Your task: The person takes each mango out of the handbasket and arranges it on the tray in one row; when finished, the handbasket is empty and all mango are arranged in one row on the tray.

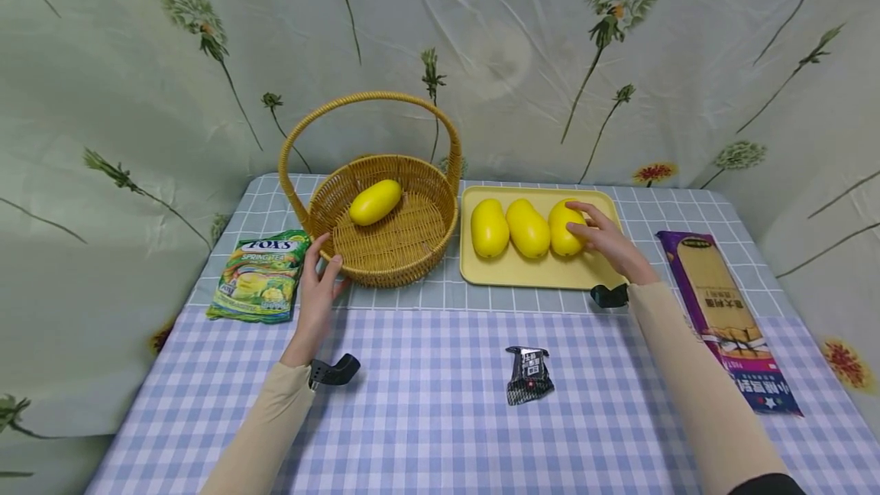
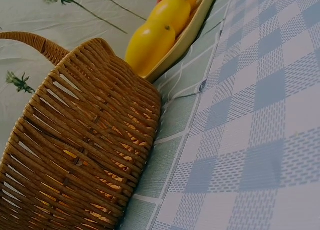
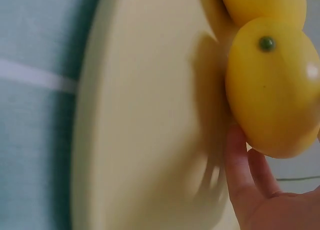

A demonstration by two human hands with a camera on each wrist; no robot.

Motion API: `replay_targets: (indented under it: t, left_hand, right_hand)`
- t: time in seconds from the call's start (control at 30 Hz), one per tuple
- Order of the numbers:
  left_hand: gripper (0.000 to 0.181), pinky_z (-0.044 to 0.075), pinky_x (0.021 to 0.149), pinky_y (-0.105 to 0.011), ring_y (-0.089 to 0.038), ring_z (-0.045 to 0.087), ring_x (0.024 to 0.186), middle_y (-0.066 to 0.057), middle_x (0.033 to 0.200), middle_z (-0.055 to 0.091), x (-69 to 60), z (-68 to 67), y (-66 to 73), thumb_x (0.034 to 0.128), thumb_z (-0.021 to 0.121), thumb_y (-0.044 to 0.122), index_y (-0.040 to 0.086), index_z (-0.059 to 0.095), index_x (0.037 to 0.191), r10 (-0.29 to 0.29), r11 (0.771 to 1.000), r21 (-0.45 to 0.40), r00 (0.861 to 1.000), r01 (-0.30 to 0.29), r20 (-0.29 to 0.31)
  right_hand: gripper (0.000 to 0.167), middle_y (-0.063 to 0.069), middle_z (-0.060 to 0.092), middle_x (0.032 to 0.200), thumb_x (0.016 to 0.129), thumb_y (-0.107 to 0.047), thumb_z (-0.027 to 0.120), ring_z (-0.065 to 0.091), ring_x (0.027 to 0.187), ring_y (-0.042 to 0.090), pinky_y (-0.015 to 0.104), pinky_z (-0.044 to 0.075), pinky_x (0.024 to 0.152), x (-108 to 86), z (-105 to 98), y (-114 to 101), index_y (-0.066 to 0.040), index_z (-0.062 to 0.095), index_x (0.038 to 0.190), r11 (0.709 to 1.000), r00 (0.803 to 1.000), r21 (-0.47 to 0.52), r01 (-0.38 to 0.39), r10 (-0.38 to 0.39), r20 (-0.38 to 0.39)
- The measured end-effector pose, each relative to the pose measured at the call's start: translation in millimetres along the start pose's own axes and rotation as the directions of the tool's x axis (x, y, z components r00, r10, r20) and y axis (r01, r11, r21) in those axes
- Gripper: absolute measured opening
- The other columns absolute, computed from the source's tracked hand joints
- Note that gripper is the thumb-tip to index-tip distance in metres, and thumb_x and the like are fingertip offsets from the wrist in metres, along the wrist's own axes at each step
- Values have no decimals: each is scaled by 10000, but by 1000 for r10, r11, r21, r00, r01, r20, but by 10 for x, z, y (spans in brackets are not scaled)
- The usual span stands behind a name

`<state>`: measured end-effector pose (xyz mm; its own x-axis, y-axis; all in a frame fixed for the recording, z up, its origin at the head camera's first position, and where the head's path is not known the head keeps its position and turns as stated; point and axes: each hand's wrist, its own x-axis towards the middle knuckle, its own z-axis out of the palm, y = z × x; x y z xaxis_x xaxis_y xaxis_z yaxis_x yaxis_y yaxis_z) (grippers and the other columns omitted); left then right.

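My right hand (image 1: 610, 243) grips the rightmost yellow mango (image 1: 565, 229) on a pale yellow tray (image 1: 536, 273), fingers and thumb at its sides. Two more mangoes, a middle mango (image 1: 528, 228) and a left mango (image 1: 490, 228), lie beside it in a row. In the right wrist view, fingertips (image 3: 239, 155) touch the end of the held mango (image 3: 275, 89). My left hand (image 1: 318, 292) holds the left front edge of a wicker basket (image 1: 392, 273) with a tall hoop handle. One mango (image 1: 375, 202) lies inside. The left wrist view shows the basket's wall (image 2: 85, 140), but not the left hand.
Left of the basket lies a green candy bag (image 1: 261, 277). A small black wrapped packet (image 1: 529, 375) is on the checked cloth (image 1: 426, 403) in front. A long purple pasta pack (image 1: 722, 312) lies right of the tray. A flowered curtain (image 1: 509, 59) hangs behind the table.
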<state>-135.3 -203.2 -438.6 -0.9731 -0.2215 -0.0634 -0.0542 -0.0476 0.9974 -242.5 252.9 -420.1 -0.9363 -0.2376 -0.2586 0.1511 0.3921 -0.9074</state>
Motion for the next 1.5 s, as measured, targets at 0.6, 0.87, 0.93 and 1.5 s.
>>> replay_targets:
  t: [0.6, 0.87, 0.93, 1.5]
  left_hand:
    - [505, 359, 1033, -505, -287, 278, 1367, -45, 1579, 50, 0, -17, -14, 1042, 417, 196, 186, 237, 1514, 11, 1000, -5, 1000, -11, -8]
    - [510, 355, 1036, -504, -279, 277, 1370, -23, 1578, 57, -17, -24, 0, 1043, 411, 206, 188, 227, 1518, 19, 1000, -3, 1000, -19, -3]
    - [507, 353, 1037, -505, -280, 276, 1371, -18, 1578, 55, -18, -25, 2, 1043, 410, 208, 190, 230, 1517, 22, 1000, -4, 1000, -22, -1]
    - [517, 354, 1041, -497, -273, 258, 1386, 5, 1581, 55, 11, -3, -25, 1043, 406, 179, 192, 213, 1523, 16, 999, -30, 1000, -15, 19]
  right_hand:
    - [612, 275, 138, 1520, 995, -215, 518, 182, 1346, 473, 608, 263, 1051, -101, -12, -13, -63, 231, 1513, 996, 996, -82, 37, -44, -83]
    - [530, 286, 270, 1462, 1008, -171, 502, 326, 1287, 448, 560, 331, 1020, -166, 7, -207, -22, 305, 1477, 984, 980, -103, 145, -157, -120]
    - [525, 276, 281, 1460, 1007, -167, 504, 351, 1273, 450, 554, 347, 1011, -157, 53, -295, -23, 313, 1474, 983, 980, -91, 160, -169, -108]
    - [459, 182, 429, 1387, 991, -141, 542, 492, 1142, 349, 493, 423, 960, 126, 1024, -1193, -55, 414, 1423, 937, 927, -1, 350, -346, 146]
